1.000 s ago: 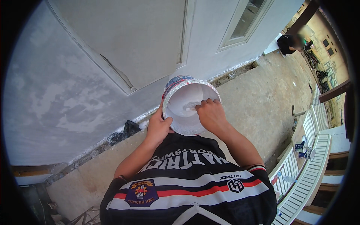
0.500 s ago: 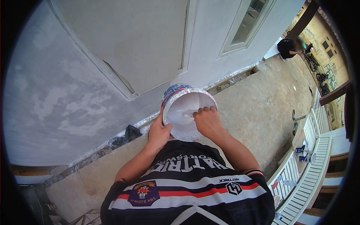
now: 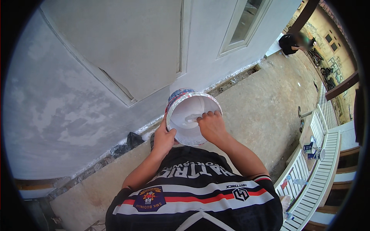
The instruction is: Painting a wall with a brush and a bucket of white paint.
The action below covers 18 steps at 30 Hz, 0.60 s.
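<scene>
A paint bucket [image 3: 180,92], white inside with a blue and red patterned outside, is tilted so that its mouth faces me. My left hand [image 3: 165,136] grips the near left side of its rim, thumb on the inside and fingers round the outer wall. Inside the mouth my right hand [image 3: 211,126] is closed on a short whitish tool [image 3: 192,118]. White paint coats the tool and the inner wall; its exact kind cannot be made out. The bucket's bottom is only partly visible.
A patchy grey-white wall [image 3: 77,107] with a pale door [image 3: 115,38] stands ahead and left. A black plastic bag [image 3: 134,140] lies at its foot. To the right is a white slatted bench [image 3: 323,169] with bottles and packs. Another person [image 3: 295,43] crouches far right.
The view has shifted slightly, so the wall, bench and person sit a little further left. My right hand and the tool have moved slightly within the bucket; both grips stay the same.
</scene>
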{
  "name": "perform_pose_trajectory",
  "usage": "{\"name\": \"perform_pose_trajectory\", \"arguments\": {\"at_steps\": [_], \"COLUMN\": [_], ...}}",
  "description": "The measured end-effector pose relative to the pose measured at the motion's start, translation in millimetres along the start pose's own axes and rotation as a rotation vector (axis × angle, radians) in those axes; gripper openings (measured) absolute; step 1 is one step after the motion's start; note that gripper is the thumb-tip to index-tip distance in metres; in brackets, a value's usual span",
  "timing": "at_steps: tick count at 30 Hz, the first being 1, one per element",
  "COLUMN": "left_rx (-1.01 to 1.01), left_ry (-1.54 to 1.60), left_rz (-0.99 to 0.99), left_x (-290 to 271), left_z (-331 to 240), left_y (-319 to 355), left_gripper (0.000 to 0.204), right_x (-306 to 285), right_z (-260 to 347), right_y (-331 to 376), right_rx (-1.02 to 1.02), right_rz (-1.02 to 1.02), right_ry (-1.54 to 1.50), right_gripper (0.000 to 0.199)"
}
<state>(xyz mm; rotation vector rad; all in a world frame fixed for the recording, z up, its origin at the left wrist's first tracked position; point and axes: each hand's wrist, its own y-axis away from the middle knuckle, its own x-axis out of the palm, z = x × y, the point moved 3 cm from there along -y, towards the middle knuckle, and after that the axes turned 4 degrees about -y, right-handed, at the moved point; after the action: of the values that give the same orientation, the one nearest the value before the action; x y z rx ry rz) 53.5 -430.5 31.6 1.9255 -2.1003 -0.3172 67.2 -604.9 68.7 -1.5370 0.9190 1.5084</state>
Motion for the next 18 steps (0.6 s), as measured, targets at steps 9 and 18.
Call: {"name": "perform_pose_trajectory", "arguments": {"at_steps": [9, 18], "left_rx": [0.020, -0.075], "left_ry": [-0.081, -0.018], "left_rz": [0.044, 0.120], "left_x": [-1.8, -2.8], "left_z": [2.2, -0.9], "left_y": [-14.5, -64.1], "left_gripper": [0.064, 0.058], "right_x": [14.6, -10.5], "right_z": [-1.2, -14.6], "right_y": [-4.4, 10.8], "right_rx": [0.069, 0.390], "right_rz": [0.022, -0.158], "right_ry": [-0.011, -0.379], "right_gripper": [0.014, 0.014]}}
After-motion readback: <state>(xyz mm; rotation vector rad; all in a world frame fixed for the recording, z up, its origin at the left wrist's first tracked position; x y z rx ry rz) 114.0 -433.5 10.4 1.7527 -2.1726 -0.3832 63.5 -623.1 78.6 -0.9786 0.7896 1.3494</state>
